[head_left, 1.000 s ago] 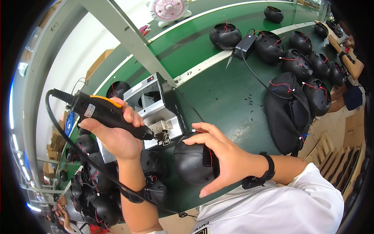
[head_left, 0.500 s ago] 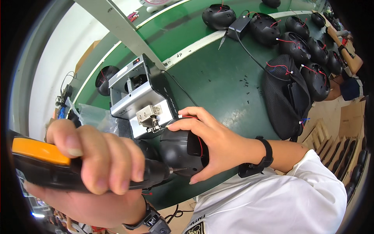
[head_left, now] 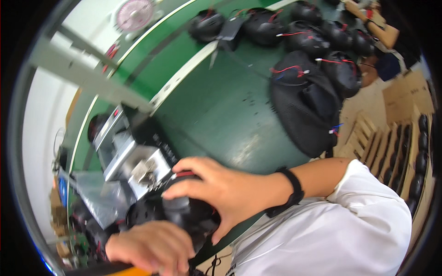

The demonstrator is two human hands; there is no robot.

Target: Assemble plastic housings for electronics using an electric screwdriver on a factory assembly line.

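Observation:
My right hand (head_left: 221, 188) reaches in from the right. Its fingers lie over the top and its thumb presses the near side of a black rounded shell (head_left: 186, 214); a red wire shows beside the fingers. My left hand (head_left: 149, 246), smeared by motion, is low at the left, just in front of that shell. It is closed round an electric screwdriver (head_left: 131, 271), of which only a black and orange strip shows at the lower edge; the bit is hidden. Behind the shell stands a silver and black machine (head_left: 133, 156) with a metal clamp (head_left: 145, 172).
More black shells (head_left: 306, 39) with red wires line the far right of the green table (head_left: 221, 115). A black mesh bag (head_left: 299, 106) lies there too. At the left is a clear plastic bag (head_left: 103, 198). Another person's arm (head_left: 384, 34) shows at far right; a fan (head_left: 133, 16) stands behind.
The view has shifted, so the table and machine sit differently. My left hand with the screwdriver has dropped lower, and the bit has come away from the shell. My right hand still grips the shell.

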